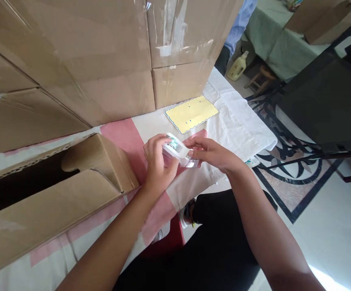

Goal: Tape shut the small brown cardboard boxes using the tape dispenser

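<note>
Between both hands, just above the cloth, is a small white package (177,148) with a shiny, see-through-looking part and green print. My left hand (158,161) grips its left end, thumb underneath and fingers curled over the top. At the other end, my right hand (208,152) pinches it with thumb and fingers. The fingers cover part of the package, so its full shape is hidden. Beyond it on the table lies a flat yellow sheet (192,114) with a scalloped blue border and small blue marks.
Large taped cardboard boxes (102,52) stand along the table's far side. An open long carton (57,198) sits at left on the pink-and-white cloth (169,202). To the right are folded white cloth (238,117), a dark chair (323,101) and a person's blue sleeve (238,26).
</note>
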Tool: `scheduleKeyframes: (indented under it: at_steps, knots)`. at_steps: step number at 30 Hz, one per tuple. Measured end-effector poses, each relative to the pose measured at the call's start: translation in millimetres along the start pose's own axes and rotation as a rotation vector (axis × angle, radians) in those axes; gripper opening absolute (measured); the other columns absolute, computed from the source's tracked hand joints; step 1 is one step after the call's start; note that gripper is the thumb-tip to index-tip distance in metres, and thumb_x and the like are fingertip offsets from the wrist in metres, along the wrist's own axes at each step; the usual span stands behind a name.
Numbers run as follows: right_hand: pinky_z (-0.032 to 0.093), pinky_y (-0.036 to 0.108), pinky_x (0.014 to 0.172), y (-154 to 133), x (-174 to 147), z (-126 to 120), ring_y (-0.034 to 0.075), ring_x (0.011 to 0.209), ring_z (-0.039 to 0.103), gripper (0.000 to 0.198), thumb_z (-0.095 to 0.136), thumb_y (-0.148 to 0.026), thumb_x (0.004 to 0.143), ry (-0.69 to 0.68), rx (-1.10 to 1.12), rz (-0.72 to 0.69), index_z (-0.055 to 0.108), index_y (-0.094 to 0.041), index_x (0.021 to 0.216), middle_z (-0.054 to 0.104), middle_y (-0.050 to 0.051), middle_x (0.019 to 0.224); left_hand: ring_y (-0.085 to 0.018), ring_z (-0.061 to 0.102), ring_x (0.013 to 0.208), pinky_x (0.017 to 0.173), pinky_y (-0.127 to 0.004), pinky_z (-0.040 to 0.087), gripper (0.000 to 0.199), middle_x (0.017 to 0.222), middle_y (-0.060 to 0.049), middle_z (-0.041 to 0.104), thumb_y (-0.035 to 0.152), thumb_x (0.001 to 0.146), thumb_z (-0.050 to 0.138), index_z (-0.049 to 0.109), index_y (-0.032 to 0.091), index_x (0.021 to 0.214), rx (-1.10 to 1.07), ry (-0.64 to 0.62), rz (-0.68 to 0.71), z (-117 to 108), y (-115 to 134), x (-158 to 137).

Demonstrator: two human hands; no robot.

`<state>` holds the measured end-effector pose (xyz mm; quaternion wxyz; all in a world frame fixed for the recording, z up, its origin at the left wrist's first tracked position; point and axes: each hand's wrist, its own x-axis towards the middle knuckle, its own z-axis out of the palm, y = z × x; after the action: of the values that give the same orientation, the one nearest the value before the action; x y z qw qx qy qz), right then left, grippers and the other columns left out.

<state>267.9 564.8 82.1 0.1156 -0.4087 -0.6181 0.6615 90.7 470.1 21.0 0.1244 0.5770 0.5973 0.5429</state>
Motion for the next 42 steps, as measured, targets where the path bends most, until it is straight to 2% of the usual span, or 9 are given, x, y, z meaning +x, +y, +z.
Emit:
scheduleKeyframes:
  at_steps: [8,13,17,22,28,31,35,39,42]
  knots:
    - [0.055,0.022,0.059,-7,-4,5,0.020,0.086,0.076,0.020,0.061,-0.017,0.098,0.028,0.004,0.075,0.065,-0.016,0.118,0.071,0.010,0.111,-0.027,0.051,0.133,0.114,-0.047,0.039,0.047,0.136,-0.009,0.058,0.007,0.082,0.058,0.053,0.027,0.125,-0.004,-0.016,-0.004,-1,1,0]
    - [0.048,0.018,0.054,-9,-4,10,0.016,0.078,0.074,0.024,0.071,-0.015,0.094,0.096,-0.070,0.102,0.068,-0.016,0.117,0.072,0.007,0.102,-0.027,0.051,0.134,0.114,-0.048,0.039,0.048,0.137,-0.009,0.058,0.007,0.082,0.059,0.053,0.027,0.125,-0.011,-0.016,-0.004,0,-1,-1]
    - [0.049,0.019,0.053,-7,-4,11,0.015,0.078,0.072,0.024,0.071,-0.017,0.094,0.099,-0.082,0.072,0.068,-0.016,0.117,0.072,0.007,0.105,-0.027,0.051,0.134,0.115,-0.047,0.038,0.047,0.137,-0.009,0.058,0.008,0.083,0.060,0.053,0.027,0.125,0.007,-0.017,-0.003,0,0,-1]
    - [0.056,0.021,0.065,-4,-7,8,0.015,0.087,0.071,0.019,0.067,-0.020,0.098,0.066,-0.113,-0.016,0.069,-0.018,0.117,0.072,0.005,0.112,-0.027,0.051,0.133,0.114,-0.046,0.038,0.047,0.136,-0.009,0.059,0.007,0.082,0.060,0.054,0.026,0.125,0.017,-0.017,-0.008,0,0,-1]
    - [0.057,0.022,0.073,-9,-11,14,0.014,0.087,0.072,0.021,0.056,-0.013,0.102,0.094,-0.131,-0.007,0.069,-0.017,0.118,0.073,0.003,0.102,-0.027,0.052,0.132,0.114,-0.045,0.038,0.049,0.135,-0.008,0.060,0.007,0.080,0.061,0.053,0.027,0.125,0.017,-0.010,0.014,1,-2,-1]
    - [0.055,0.021,0.069,-12,-10,18,0.014,0.085,0.074,0.023,0.051,-0.009,0.104,0.122,-0.156,0.029,0.067,-0.016,0.119,0.074,0.004,0.105,-0.027,0.052,0.131,0.114,-0.046,0.038,0.049,0.135,-0.008,0.059,0.008,0.079,0.060,0.054,0.026,0.124,0.022,-0.003,0.003,2,-3,-1]
    - [0.048,0.021,0.059,-13,-7,19,0.018,0.083,0.077,0.025,0.049,-0.007,0.103,0.123,-0.163,0.098,0.064,-0.017,0.121,0.074,0.005,0.098,-0.027,0.052,0.130,0.112,-0.045,0.039,0.047,0.134,-0.009,0.059,0.010,0.079,0.059,0.054,0.026,0.123,0.040,0.000,-0.013,3,-3,-1]
    - [0.051,0.023,0.063,-18,-4,17,0.021,0.084,0.078,0.025,0.048,-0.004,0.101,0.099,-0.158,0.142,0.060,-0.017,0.119,0.074,0.005,0.088,-0.027,0.053,0.129,0.113,-0.045,0.038,0.044,0.132,-0.010,0.061,0.011,0.079,0.059,0.054,0.025,0.121,0.043,0.007,-0.005,2,-2,-1]
    - [0.052,0.024,0.065,-23,-3,14,0.020,0.082,0.077,0.021,0.052,-0.006,0.100,0.073,-0.205,0.143,0.060,-0.017,0.116,0.073,0.004,0.088,-0.027,0.054,0.128,0.113,-0.045,0.039,0.041,0.131,-0.010,0.061,0.012,0.081,0.059,0.054,0.024,0.120,0.039,0.006,-0.025,2,-1,0]
